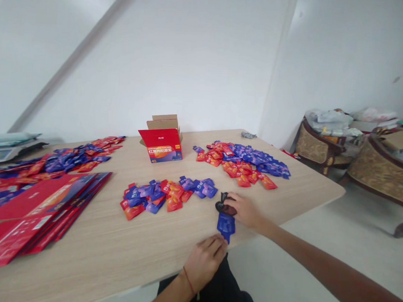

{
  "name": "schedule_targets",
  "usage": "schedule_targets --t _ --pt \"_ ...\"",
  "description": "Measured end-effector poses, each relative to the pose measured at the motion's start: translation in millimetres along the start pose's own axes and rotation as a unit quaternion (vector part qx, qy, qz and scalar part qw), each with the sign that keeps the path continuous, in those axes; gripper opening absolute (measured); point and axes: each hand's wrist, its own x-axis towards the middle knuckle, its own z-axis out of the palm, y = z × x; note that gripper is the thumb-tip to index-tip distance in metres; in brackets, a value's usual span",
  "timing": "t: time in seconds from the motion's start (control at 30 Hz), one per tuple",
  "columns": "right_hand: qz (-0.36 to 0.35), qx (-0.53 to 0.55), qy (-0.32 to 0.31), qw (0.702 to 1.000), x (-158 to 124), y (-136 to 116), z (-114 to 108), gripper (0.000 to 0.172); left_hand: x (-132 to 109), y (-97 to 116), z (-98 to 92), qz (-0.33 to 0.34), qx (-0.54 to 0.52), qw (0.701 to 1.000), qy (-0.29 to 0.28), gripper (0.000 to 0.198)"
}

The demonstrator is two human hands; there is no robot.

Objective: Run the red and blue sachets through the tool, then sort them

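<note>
At the table's front edge, a blue pouch (pixel 226 223) lies with its narrow end toward me. My left hand (pixel 206 258) pinches that narrow end between its fingertips; a thin red cord circles the wrist. My right hand (pixel 245 209) is closed on a small rounded black-and-brown object (pixel 226 205), which rests over the far end of the pouch. What kind of object it is I cannot make out. A row of mixed red and blue pouches (pixel 168 195) lies beyond my hands to the left. Farther back on the right is a larger heap of pouches (pixel 241 160).
Near the wall stands an open red carton (pixel 164 145), flaps up. Flattened red cartons (pixel 39 210) are stacked at left, before another pouch pile (pixel 69 158). A small grey item (pixel 248 135) lies at the table's back. Patterned armchairs (pixel 383 172) loaded with bags stand at right.
</note>
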Motion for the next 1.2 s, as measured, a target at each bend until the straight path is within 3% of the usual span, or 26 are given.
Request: schedule_targets --t 0.13,0.27,0.37,0.47,0.6,0.8,0.93,1.0,1.1,1.2 --pt "0.024 0.014 0.036 0.999 18 29 -18 0.032 -2 -1 1.9 0.0 0.0 1.0 0.009 0.023" --pt "0.006 0.06 0.13 0.99 8 -1 -32 0.037 -2 0 1.4 0.005 0.006 1.0 0.009 0.025" --pt "-0.059 0.084 0.052 0.993 -10 -39 -27 0.042 -2 0 0.3 0.003 0.012 1.0 -0.002 0.025" --pt "-0.095 0.055 -0.029 0.993 -21 -55 -12 0.042 -2 0 0.1 0.001 0.007 1.0 -0.021 0.024" --pt "-0.055 0.007 -0.014 0.998 -10 -30 0 0.042 -1 0 1.3 0.003 0.008 1.0 -0.007 0.024" --pt "0.048 0.003 0.026 0.999 22 29 -6 0.032 5 8 2.8 -0.029 0.033 0.999 -0.004 0.015" --pt "0.12 0.057 0.129 0.983 20 50 -12 0.031 4 16 2.5 -0.038 0.054 0.998 0.021 0.005" --pt "0.133 0.082 0.185 0.97 13 55 -18 0.03 1 21 -0.8 -0.043 0.038 0.998 0.023 0.009" --pt "0.133 0.109 0.238 0.956 -2 57 -32 0.03 0 25 -9.6 -0.128 -0.058 0.989 0.054 0.014" --pt "0.132 0.134 0.275 0.943 -14 52 -49 0.03 3 23 -19.3 -0.303 -0.215 0.923 0.099 0.019"
